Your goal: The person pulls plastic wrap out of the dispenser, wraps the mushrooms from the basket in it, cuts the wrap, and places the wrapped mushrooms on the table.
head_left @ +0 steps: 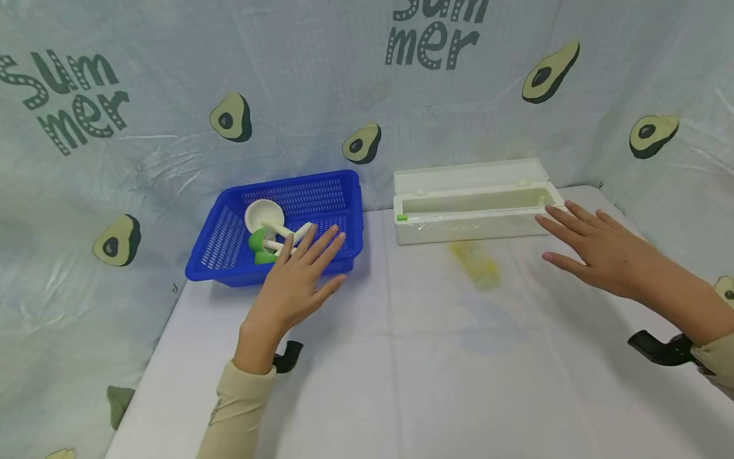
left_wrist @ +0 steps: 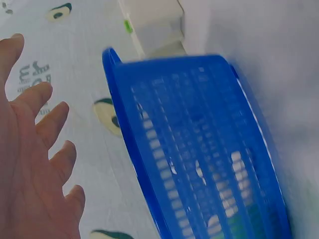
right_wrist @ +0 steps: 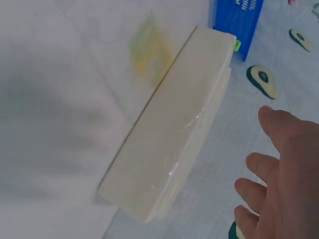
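Note:
My left hand [head_left: 292,287] hovers palm down, fingers spread, over the front edge of a blue plastic basket [head_left: 309,190]. Inside the basket lie a white round-headed utensil [head_left: 263,214] with a handle and green-headed pieces [head_left: 258,240] with white handles; my fingertips partly cover them in the head view. In the left wrist view the hand is apart from the basket's side. On the right, my right hand [head_left: 604,258] is held with straight fingers near the right end of a long white box [head_left: 470,226], whose lid [head_left: 470,177] stands raised at the back. Neither hand holds anything.
A white cloth [head_left: 401,357] covers the table, with a yellow-green stain [head_left: 478,264] in front of the box. Behind rises a pale curtain [head_left: 298,83] printed with avocados and lettering. A black strap piece [head_left: 662,349] juts from the right wrist.

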The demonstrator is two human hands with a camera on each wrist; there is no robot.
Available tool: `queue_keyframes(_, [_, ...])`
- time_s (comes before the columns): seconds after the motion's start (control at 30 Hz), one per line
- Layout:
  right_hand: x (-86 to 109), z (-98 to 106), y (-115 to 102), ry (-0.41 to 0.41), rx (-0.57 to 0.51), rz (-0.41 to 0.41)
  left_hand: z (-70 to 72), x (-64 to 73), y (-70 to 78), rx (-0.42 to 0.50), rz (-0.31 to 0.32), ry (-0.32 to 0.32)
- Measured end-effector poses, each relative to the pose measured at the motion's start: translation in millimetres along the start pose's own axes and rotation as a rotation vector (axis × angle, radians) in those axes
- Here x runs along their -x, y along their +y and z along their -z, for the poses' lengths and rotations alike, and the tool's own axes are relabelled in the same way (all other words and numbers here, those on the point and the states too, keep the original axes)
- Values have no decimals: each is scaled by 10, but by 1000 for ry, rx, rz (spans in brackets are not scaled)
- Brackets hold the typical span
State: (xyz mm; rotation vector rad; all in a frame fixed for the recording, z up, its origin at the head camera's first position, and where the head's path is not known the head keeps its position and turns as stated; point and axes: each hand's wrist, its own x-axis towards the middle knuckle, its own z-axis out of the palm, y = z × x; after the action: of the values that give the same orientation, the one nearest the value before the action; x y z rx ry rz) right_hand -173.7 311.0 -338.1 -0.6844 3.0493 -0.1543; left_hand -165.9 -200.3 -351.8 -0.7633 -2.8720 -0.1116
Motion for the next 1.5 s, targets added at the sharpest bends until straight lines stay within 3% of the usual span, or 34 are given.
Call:
queue_keyframes(0.37, [0, 38, 171, 45, -38, 32, -119, -538, 408, 48, -149, 46])
queue_keyframes(0.63, [-7, -64, 259, 43, -39, 75, -280, -796, 709, 18, -243, 74])
queue_keyframes(0.77, [-65, -176, 378, 175, -6, 200, -358, -957, 800, 47, -223, 172])
queue_keyframes(0.9, [-218, -282, 587, 379, 36, 414, -464, -1148, 864, 165, -142, 339])
queue_keyframes(1.0, [-348, -345, 747, 474, 35, 516, -527, -1282, 890, 248, -95, 407])
queue_keyframes(1.1, [-395, -390, 849, 455, 5, 493, -592, -1379, 935, 254, -46, 382])
queue_keyframes(1.33, [-421, -467, 926, 320, -29, 280, -680, -1605, 969, 158, -22, 233])
queue_keyframes(1.43, [-465, -507, 978, 316, -40, 264, -713, -1655, 965, 187, 2, 197])
queue_keyframes(1.5, [-503, -552, 1042, 339, -47, 311, -740, -1678, 955, 221, 23, 178])
